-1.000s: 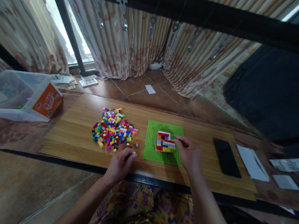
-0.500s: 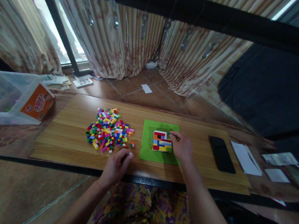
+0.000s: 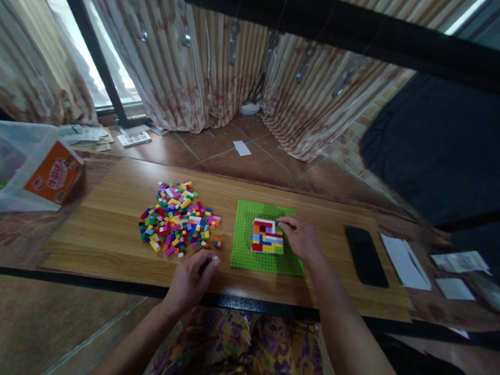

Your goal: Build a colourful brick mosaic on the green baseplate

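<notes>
A block of stacked toy bricks (image 3: 267,240) in many colours sits on a green studded baseplate (image 3: 240,257). The thumb and fingers of my right hand (image 3: 301,237) are closed on a small green brick at the block's upper right corner; the fingertips partly hide it. In front of the loose brick pile (image 3: 177,219), near the table's front edge, my left hand (image 3: 190,278) is closed in a pinch. A small white brick (image 3: 215,258) shows at its fingertips. One loose orange brick (image 3: 218,241) lies between the pile and the baseplate.
A black phone (image 3: 365,256) and white papers (image 3: 403,262) lie to the right. On the left stands a clear plastic bin (image 3: 8,201) with an orange label. A dark bar (image 3: 231,304) runs along the front edge of the wooden table (image 3: 98,227).
The view has shifted slightly, so everything appears a little further left. My right hand stays at the block's corner, and my left hand still holds the small white brick.
</notes>
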A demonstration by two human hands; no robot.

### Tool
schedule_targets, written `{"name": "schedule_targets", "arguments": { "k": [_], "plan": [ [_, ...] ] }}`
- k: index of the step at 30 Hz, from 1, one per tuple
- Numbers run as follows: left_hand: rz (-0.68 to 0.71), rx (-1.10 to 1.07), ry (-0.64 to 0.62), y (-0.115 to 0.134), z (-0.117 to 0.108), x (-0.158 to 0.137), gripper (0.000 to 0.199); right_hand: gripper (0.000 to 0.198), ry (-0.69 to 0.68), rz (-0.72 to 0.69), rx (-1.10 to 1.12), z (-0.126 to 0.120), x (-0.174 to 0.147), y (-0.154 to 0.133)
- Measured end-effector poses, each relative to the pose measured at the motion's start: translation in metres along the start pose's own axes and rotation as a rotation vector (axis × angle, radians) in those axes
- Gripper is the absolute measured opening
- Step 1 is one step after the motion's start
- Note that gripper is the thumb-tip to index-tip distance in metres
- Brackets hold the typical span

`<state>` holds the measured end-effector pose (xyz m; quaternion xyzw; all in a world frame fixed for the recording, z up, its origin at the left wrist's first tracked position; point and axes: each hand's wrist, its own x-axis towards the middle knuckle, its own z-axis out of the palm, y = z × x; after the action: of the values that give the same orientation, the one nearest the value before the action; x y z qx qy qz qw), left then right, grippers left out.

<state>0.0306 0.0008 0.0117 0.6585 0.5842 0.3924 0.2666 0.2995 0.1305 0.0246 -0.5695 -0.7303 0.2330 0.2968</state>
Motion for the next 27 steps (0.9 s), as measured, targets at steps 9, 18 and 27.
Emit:
{"name": "schedule_targets", "arguments": {
  "k": [9, 18, 27],
  "plan": [
    [-0.011, -0.014, -0.015, 0.000, 0.000, 0.000, 0.020, 0.019, 0.012, 0.033, 0.041, 0.002, -0.002, 0.000],
    [-0.084, -0.195, -0.033, -0.001, -0.003, 0.002, 0.023, 0.026, 0.341, 0.068, 0.175, 0.009, -0.037, -0.021],
    [-0.274, -0.739, -0.173, -0.014, -0.023, 0.009, 0.029, 0.022, -0.146, -0.165, 0.384, 0.057, -0.070, -0.108]
  ]
}}
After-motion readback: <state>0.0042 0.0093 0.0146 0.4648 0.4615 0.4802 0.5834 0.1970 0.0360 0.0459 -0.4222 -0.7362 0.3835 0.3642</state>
